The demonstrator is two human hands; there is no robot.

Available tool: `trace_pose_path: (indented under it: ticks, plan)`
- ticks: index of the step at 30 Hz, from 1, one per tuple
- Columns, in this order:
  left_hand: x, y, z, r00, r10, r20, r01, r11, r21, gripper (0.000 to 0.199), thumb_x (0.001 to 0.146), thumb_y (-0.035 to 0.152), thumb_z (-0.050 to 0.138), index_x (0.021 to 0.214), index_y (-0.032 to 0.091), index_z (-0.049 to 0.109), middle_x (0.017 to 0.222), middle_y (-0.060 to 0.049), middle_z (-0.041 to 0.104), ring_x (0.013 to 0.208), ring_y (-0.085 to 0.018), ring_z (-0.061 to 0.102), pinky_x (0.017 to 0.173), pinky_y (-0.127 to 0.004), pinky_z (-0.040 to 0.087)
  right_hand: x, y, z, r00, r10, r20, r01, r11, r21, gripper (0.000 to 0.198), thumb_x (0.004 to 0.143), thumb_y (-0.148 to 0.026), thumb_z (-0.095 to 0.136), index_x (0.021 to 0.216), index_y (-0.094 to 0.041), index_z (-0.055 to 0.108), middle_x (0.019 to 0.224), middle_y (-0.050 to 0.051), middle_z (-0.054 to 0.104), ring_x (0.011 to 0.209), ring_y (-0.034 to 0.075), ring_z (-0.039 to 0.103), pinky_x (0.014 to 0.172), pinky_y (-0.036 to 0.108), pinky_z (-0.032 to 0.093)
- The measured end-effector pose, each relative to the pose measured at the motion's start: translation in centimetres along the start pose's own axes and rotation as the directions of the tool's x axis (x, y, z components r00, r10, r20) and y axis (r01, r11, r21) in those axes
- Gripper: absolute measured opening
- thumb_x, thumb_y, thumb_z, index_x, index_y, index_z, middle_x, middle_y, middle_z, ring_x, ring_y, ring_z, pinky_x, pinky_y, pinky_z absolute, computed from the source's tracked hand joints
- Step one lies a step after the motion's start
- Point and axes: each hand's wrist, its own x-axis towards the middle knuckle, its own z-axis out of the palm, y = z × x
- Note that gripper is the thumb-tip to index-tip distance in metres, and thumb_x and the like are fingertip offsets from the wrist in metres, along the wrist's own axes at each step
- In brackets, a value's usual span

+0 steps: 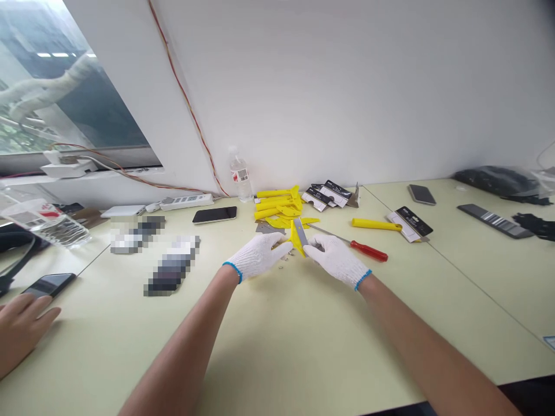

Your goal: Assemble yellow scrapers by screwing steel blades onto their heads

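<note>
Two bare forearms reach in from the near edge of the tabletop (277,358) toward its middle, both hands in white knit gloves with blue cuffs. The left hand (259,255) has its fingers curled together, pinching the lower left side of a yellow scraper (297,237) that stands tilted just above the surface. The right hand (335,258) is closed on the scraper's right side, its fingertips against a grey metal blade (300,232) that lies along the yellow part; whether the blade is seated in the scraper or only held against it is hard to tell from here. A few small bits, possibly screws (284,263), lie on the tabletop under the hands. Just beyond the right hand lies a screwdriver (368,251) with a red handle, its shaft pointing toward the scraper. Behind the hands, toward the far edge, sits a pile of yellow parts (280,207), with dark blade packs (327,194) beside it and a single yellow handle (376,225) off to the right. A water bottle (240,175) stands against the wall, and a dark phone (215,215) lies left of the pile. At the near left corner another person's bare hand (19,329) rests flat beside a second phone (49,284).
</note>
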Motion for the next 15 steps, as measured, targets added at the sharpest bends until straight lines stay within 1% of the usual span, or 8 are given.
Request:
trace_pose_path:
  ticks: [3, 8, 12, 15]
  plan:
    - [-0.09, 0.03, -0.01, 1.0, -0.002, 0.009, 0.002, 1.0, -0.025, 0.038, 0.099, 0.053, 0.049, 0.082, 0.021, 0.062, 0.085, -0.002, 0.071, 0.075, -0.018, 0.064, 0.065, -0.028, 0.043, -0.02, 0.03, -0.08, 0.999, 0.029, 0.036, -0.028, 1.0, -0.005, 0.033, 0.096, -0.045, 0.049, 0.081, -0.016, 0.05, 0.074, -0.002, 0.055, 0.063, 0.009, 0.041, 0.056, 0.024, 0.025]
    - [-0.11, 0.01, -0.14, 0.999, 0.037, 0.015, -0.037, 0.999, -0.029, 0.036, 0.1, 0.049, 0.048, 0.08, 0.022, 0.059, 0.081, 0.001, 0.068, 0.073, -0.016, 0.059, 0.064, -0.027, 0.041, -0.02, -0.13, -0.19, 0.999, 0.002, 0.05, -0.001, 1.0, -0.017, 0.033, 0.097, -0.045, 0.049, 0.08, -0.016, 0.05, 0.074, -0.002, 0.054, 0.064, 0.008, 0.042, 0.056, 0.023, 0.026]
    - [-0.03, 0.04, -0.19, 0.999, 0.029, 0.022, -0.028, 0.999, -0.041, 0.036, 0.1, 0.049, 0.047, 0.081, 0.022, 0.061, 0.082, 0.001, 0.069, 0.071, -0.016, 0.059, 0.063, -0.027, 0.041, 0.08, -0.17, -0.26, 0.999, -0.001, 0.041, 0.001, 1.0, 0.018, 0.039, 0.097, -0.051, 0.052, 0.08, -0.016, 0.05, 0.07, -0.003, 0.051, 0.061, 0.008, 0.04, 0.056, 0.023, 0.027]
    - [-0.08, 0.12, -0.19, 1.0, 0.022, 0.017, -0.021, 0.999, -0.034, 0.038, 0.101, 0.05, 0.045, 0.081, 0.022, 0.062, 0.081, 0.001, 0.069, 0.069, -0.016, 0.058, 0.062, -0.027, 0.041, 0.22, 0.03, -0.26, 1.0, 0.012, 0.02, -0.013, 0.999, 0.039, 0.049, 0.099, -0.06, 0.049, 0.08, -0.016, 0.054, 0.071, -0.002, 0.053, 0.062, 0.008, 0.042, 0.056, 0.023, 0.026]
